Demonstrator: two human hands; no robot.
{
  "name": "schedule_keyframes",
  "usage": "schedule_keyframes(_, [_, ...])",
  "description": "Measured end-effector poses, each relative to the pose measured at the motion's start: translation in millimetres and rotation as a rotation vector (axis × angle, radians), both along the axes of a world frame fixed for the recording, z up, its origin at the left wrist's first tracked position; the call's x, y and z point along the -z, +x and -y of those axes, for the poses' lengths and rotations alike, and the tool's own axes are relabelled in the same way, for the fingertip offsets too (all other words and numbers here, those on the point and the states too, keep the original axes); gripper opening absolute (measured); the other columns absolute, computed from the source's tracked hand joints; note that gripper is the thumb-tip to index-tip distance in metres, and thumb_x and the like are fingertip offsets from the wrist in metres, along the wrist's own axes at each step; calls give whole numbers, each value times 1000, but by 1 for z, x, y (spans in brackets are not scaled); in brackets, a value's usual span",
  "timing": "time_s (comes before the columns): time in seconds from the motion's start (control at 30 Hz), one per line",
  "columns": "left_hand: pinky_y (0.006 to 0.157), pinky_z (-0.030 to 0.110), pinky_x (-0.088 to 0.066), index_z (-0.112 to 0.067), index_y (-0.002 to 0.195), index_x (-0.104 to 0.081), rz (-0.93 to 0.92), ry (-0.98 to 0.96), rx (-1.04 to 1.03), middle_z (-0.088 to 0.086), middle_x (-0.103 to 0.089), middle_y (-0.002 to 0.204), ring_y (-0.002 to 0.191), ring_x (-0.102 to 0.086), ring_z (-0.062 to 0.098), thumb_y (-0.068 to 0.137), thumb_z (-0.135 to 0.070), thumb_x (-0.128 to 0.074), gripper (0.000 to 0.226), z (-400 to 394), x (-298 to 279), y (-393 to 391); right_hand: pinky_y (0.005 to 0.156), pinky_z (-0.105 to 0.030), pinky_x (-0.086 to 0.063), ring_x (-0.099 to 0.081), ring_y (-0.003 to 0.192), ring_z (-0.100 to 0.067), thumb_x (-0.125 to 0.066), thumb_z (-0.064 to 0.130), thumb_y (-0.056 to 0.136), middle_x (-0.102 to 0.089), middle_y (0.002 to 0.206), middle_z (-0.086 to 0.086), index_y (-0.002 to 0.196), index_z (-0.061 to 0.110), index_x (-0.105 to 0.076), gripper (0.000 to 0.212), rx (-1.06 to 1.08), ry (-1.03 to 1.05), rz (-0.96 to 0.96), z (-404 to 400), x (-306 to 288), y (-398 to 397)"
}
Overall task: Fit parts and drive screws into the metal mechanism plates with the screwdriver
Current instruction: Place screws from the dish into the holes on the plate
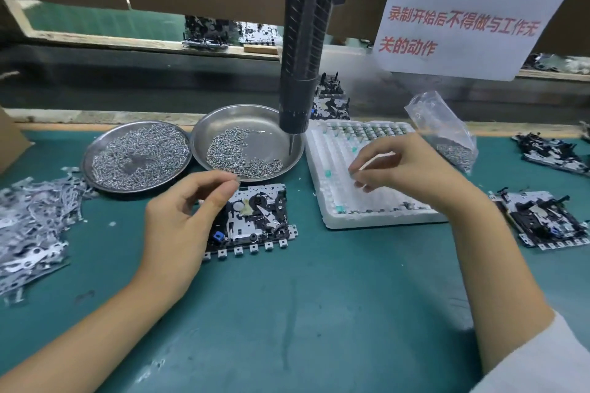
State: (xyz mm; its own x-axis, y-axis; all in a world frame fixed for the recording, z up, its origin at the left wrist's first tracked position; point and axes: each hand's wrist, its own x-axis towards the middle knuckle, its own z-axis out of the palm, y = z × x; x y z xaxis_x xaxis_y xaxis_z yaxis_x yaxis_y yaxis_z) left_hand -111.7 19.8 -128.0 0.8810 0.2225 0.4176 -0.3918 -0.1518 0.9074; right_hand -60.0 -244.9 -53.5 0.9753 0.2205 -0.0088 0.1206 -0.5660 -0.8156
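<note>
Teal matting covers the counter (287, 313), with brown cardboard walls and a conveyor channel at twelve o'clock. At the centre lies the metal mechanism plate (252, 220), flat on the mat, a row of small square tabs along its near edge and a blue part at its seven o'clock corner. The left hand (182, 220) overlaps the plate's nine o'clock side; its grip is a thumb-and-forefinger pinch on something tiny at the plate's eleven o'clock corner, too small to name. The right hand (412, 169) hovers at two o'clock from the plate, over the white foam tray (376, 217), fingers curled toward the thumb around a small pale piece; whether it is truly pinched I cannot tell.

The electric screwdriver (303, 41) hangs upright at twelve o'clock, untouched by either hand, its bit pointing down into the right-hand steel dish (245, 143), which holds a crescent of screws (236, 156). Just beside it at nine o'clock, a second steel dish (137, 156) is heaped with more screws. A pile of stamped metal pieces (32, 220) lies at the counter's nine o'clock edge. At three o'clock rest more assembled plates (542, 220), and a clear plastic bag of screws (447, 134) stands behind the tray. A white notice with red characters (472, 9) hangs at one o'clock.
</note>
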Motion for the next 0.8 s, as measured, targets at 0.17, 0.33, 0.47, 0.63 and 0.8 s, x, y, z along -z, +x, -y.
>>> schedule_keyframes(0.17, [77, 11, -47, -34, 88, -70, -9, 22, 32, -19, -72, 86, 80, -65, -3, 73, -26, -69, 17, 1, -1, -2, 77, -20, -55, -72, 79, -15, -68, -7, 81, -74, 92, -13, 85, 11, -73, 19, -203, 363, -137, -64, 18, -19])
schedule_keyframes(0.33, [81, 14, -47, -41, 89, -70, 13, 73, 67, -13, -72, 90, 85, -66, 3, 76, -27, -68, 18, 0, 0, -2, 73, -18, -53, -71, 79, -15, -68, -6, 80, -74, 86, -6, 96, 10, -71, 24, -115, 542, -133, -88, 37, -23])
schedule_keyframes(0.47, [81, 17, -49, -38, 93, -69, 10, 88, 107, -10, -72, 90, 85, -66, 6, 78, -29, -68, 18, -1, -1, -3, 72, -18, -54, -72, 78, -16, -74, -3, 74, -75, 82, -5, 90, 14, -73, 23, -80, 583, -115, -93, 40, -26])
schedule_keyframes(0.63, [79, 17, -49, -35, 94, -69, -12, 95, 135, -11, -72, 87, 82, -65, 4, 80, -22, -68, 19, 0, -2, -4, 73, -17, -53, -71, 81, -15, -72, 0, 78, -75, 85, -7, 96, 8, -74, 20, -106, 611, -120, -96, 43, -28])
schedule_keyframes(0.8, [80, 15, -47, -32, 91, -70, -10, 113, 114, -9, -72, 91, 84, -65, 4, 77, -26, -68, 16, 1, -2, -4, 76, -20, -55, -71, 83, -17, -71, 0, 79, -75, 87, -9, 97, 6, -74, 19, -112, 612, -100, -97, 43, -29])
